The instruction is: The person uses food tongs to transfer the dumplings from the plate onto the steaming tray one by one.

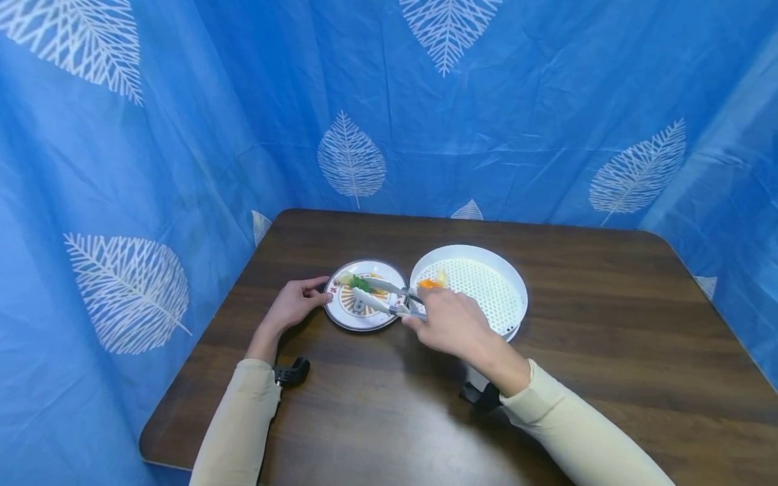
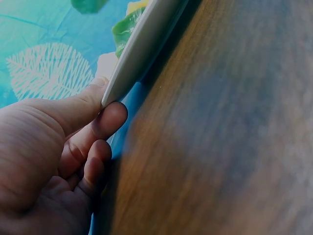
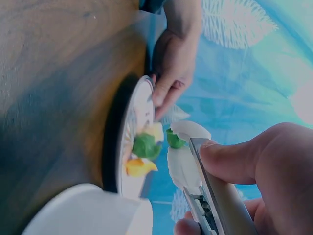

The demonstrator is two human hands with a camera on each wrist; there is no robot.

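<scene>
My left hand (image 1: 290,305) pinches the left rim of a white patterned plate (image 1: 342,313), thumb above and index finger below in the left wrist view. My right hand (image 1: 454,322) grips metal tongs (image 3: 215,186) with white tips, which reach over the plate from the right. Between the tips a green leafy piece (image 3: 175,139) shows, raised off the plate in the right wrist view. On the plate lie another green piece (image 3: 145,147), an orange-yellow piece (image 3: 140,168) and a pale piece (image 3: 155,131). Their exact kinds are unclear.
Right of the plate, close against it, stands a round white basket (image 1: 519,290) with a perforated bottom. Orange pieces (image 1: 429,283) and a pale piece (image 1: 442,276) lie at its left side, partly behind my right hand. A blue leaf-print curtain (image 1: 413,169) hangs behind the brown table (image 1: 608,324).
</scene>
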